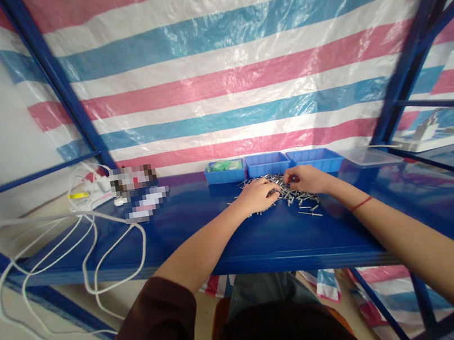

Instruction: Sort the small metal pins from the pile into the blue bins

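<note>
A loose pile of small silver metal pieces (297, 196) with thin pins, which look like pop rivets, lies on the blue tabletop (193, 229). My left hand (258, 195) rests palm down on the left side of the pile, its fingers loosely stretched over the pieces. At the pile's right back edge, my right hand (304, 179) has its thumb and fingers drawn together in a pinch. Whatever sits between those fingertips is too small to make out. A few single rivets (311, 213) lie apart at the pile's front.
Behind the pile stand three blue bins: a left bin (226, 177) with green-and-white contents, a middle bin (268, 165) and a right bin (320, 162). A clear plastic lid (368, 157) lies to the right. White cables (90, 253) hang over the table's left end.
</note>
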Demonstrator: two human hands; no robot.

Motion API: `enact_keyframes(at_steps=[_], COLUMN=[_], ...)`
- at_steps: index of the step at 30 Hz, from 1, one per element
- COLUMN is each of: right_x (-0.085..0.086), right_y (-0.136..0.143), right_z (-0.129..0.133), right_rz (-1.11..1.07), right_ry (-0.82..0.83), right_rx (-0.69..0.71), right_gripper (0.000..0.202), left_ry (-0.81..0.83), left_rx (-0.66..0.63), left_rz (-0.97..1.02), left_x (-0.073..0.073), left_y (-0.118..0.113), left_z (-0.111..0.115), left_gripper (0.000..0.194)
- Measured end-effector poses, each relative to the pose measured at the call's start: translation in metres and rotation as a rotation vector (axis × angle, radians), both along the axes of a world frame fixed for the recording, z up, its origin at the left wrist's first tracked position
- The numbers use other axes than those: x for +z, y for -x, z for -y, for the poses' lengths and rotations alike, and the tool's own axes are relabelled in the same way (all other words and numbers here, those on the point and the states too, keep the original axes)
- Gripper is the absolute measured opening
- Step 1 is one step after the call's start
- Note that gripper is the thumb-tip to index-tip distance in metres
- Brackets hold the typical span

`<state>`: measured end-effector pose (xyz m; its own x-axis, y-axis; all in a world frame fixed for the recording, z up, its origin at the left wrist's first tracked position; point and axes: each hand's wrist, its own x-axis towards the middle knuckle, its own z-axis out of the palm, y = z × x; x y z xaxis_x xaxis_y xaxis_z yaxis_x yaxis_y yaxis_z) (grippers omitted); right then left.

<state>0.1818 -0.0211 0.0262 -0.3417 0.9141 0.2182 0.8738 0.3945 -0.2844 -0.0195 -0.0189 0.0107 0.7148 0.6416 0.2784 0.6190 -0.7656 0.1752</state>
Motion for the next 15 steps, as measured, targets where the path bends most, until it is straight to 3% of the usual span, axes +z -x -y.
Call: enact_keyframes(at_steps=[7, 12, 15], right_x=[0.0061, 0.0043, 0.0024], right_y=[0.0000, -0.0006, -0.0020], right_z=[0.0047, 0.0072, 0.0059], right_rz=[0.015, 0.025, 0.010], right_ry=[-0.088, 0.104, 0.139], right_rx=[0.075, 0.117, 0.145], right_gripper=[0.016, 0.024, 0.027], left_ry=[-0.013, -0.014, -0.004], left_rx=[0.032, 0.041, 0.043], left_rz=[-0.008, -0.022, -0.028], left_x=[-0.0004, 0.0022, 0.0051], left_y=[-0.0019, -0.0022, -0.0012], left_z=[0.0014, 0.0037, 0.0065], left_gripper=[0.034, 0.037, 0.037])
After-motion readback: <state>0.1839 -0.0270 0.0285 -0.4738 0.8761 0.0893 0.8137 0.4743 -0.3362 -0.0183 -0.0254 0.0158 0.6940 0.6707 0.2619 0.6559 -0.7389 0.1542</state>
